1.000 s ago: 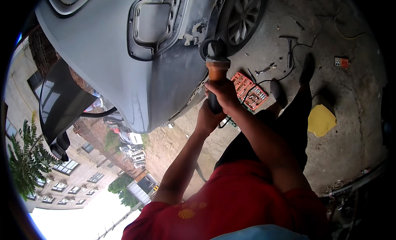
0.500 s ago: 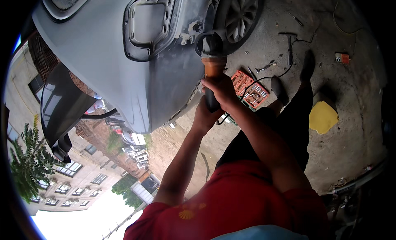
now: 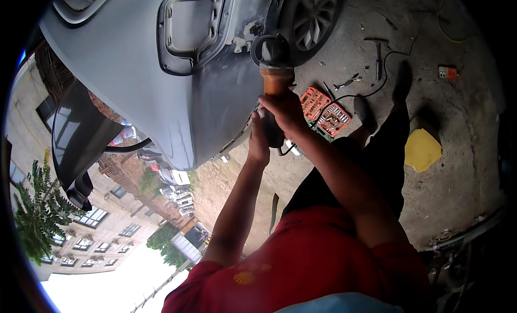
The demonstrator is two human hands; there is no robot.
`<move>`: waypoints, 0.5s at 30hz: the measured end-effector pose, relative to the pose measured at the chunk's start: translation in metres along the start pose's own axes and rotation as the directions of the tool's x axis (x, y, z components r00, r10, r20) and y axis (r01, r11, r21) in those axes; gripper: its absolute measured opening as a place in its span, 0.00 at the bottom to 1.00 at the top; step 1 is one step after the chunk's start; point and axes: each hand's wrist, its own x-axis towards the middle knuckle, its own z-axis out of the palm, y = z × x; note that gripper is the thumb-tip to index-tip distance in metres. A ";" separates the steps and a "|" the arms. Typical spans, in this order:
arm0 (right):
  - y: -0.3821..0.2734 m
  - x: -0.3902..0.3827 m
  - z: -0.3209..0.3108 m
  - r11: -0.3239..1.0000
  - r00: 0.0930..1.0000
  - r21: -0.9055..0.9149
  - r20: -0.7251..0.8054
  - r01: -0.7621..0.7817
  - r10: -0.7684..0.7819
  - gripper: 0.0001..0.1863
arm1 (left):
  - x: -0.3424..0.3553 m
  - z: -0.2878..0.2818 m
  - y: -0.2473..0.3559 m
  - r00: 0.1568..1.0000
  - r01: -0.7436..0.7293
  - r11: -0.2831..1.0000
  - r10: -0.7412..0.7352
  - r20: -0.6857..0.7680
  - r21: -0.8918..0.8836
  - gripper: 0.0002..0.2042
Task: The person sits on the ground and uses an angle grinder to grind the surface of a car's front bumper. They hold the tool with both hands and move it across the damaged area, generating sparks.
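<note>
My right hand (image 3: 285, 114) is closed round the body of an orange-and-black power tool (image 3: 276, 82), an angle grinder or polisher by its look. Its dark head with a ring rim points away from me, over the car's lower side near the wheel; whether it touches is unclear. My left hand (image 3: 257, 141) is against the left side of the tool's black rear end, thumb upright, other fingers mostly hidden. A black cord runs from the tool across the ground. Behind it stands the grey car body (image 3: 124, 81), with an opened fuel-door recess (image 3: 189, 27) and scuffed patches.
The wheel (image 3: 309, 22) is at top. On the concrete lie an orange socket case (image 3: 334, 119), a hammer (image 3: 378, 62), small tools (image 3: 347, 82), an orange-backed phone (image 3: 448, 73) and a yellow pad (image 3: 423, 150). My feet stand beside them; a building and scrap piles are at left.
The tool and my right hand have moved a little up and left. My left hand has shifted left along the tool, its thumb now pointing up.
</note>
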 end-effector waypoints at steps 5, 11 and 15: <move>0.012 -0.011 0.002 0.998 0.998 -0.059 -0.055 0.016 -0.020 0.15 | 0.002 -0.003 -0.034 0.976 -0.029 0.983 0.066 -0.208 0.180 0.36; 0.009 0.002 0.002 0.990 0.996 -0.137 -0.071 0.039 -0.049 0.15 | 0.011 -0.004 -0.030 0.977 -0.002 0.983 0.041 -0.208 0.183 0.33; 0.018 -0.006 0.001 0.989 0.995 -0.149 -0.099 0.008 -0.023 0.15 | 0.013 -0.010 -0.050 0.974 -0.042 0.982 0.082 -0.210 0.186 0.35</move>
